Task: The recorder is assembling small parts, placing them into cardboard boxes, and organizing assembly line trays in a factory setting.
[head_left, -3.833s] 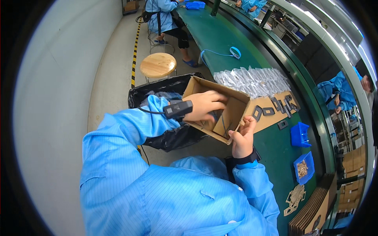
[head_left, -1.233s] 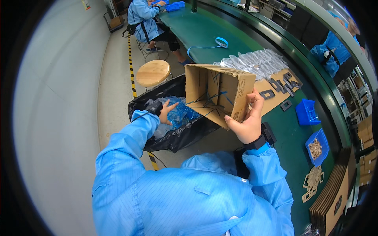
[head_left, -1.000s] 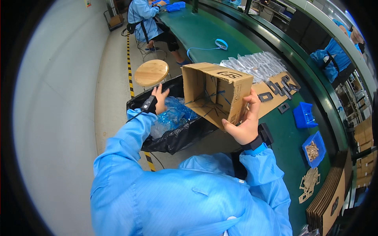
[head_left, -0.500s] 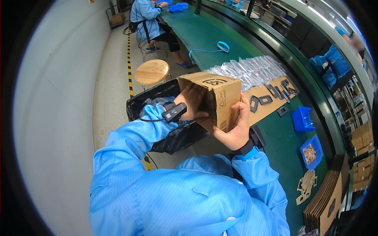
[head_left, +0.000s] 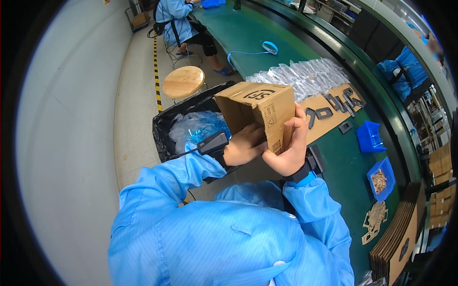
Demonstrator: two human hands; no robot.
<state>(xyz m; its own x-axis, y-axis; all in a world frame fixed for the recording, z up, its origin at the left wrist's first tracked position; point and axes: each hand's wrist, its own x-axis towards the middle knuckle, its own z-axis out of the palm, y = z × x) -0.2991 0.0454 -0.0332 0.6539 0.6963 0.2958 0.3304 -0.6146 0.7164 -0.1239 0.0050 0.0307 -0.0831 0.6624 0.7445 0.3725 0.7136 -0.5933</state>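
A brown cardboard box (head_left: 280, 117) is held up on its side, its open mouth facing left and toward me. My right hand (head_left: 288, 148) grips the right wall, with the thumb at the near edge and the fingers along the outside. My left hand (head_left: 244, 144) reaches into the mouth, its fingers stretched toward the inside of the right wall. The tips of those fingers are partly hidden in the shadowed interior. Both thumbs are close together at the near edge of the box. I cannot make out anything loose inside the box.
Below the box stands a black-lined bin (head_left: 164, 138) with clear and blue plastic. On the green table (head_left: 334, 159) lie clear bags (head_left: 300, 76), black frames (head_left: 324, 113), blue trays (head_left: 369, 136) and flat cardboard (head_left: 389, 238). A wooden stool (head_left: 183, 82) and a seated person (head_left: 175, 21) are beyond.
My left hand has moved from the box's left inner wall down and right, toward the right wall. The bin's contents show more now. My right hand keeps its grip.
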